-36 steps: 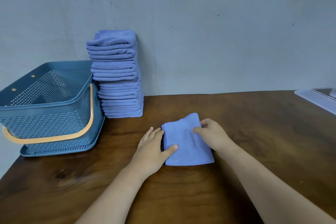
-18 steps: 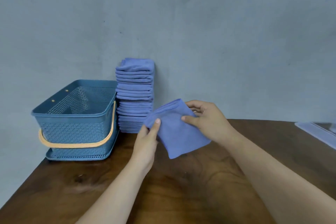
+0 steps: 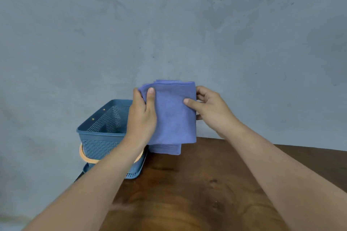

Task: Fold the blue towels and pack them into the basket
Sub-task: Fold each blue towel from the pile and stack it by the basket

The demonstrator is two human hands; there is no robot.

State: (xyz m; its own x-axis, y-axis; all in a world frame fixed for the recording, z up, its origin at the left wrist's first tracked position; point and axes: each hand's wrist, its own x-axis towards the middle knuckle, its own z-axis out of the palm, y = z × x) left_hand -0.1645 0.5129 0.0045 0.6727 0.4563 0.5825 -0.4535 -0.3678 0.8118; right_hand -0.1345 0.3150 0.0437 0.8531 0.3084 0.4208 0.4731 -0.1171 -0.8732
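Observation:
A folded blue towel [image 3: 172, 114] hangs upright in the air between my two hands, in front of the stack of folded blue towels [image 3: 165, 149], of which only the bottom few layers show under it. My left hand [image 3: 141, 116] grips the towel's left edge, thumb on the front near the top corner. My right hand [image 3: 210, 108] pinches its right edge, thumb across the front. The blue perforated basket [image 3: 99, 137] with an orange handle stands at the left on the brown wooden table [image 3: 187, 193], just behind my left forearm.
A grey wall rises right behind the table, the basket and the stack. The table's left edge runs close by the basket's base. The table stretches bare to the right and towards me.
Both hands lifted the folded towel off the table and carried it up and back, in front of the stack. The camera tilted up, so the stack is now mostly hidden.

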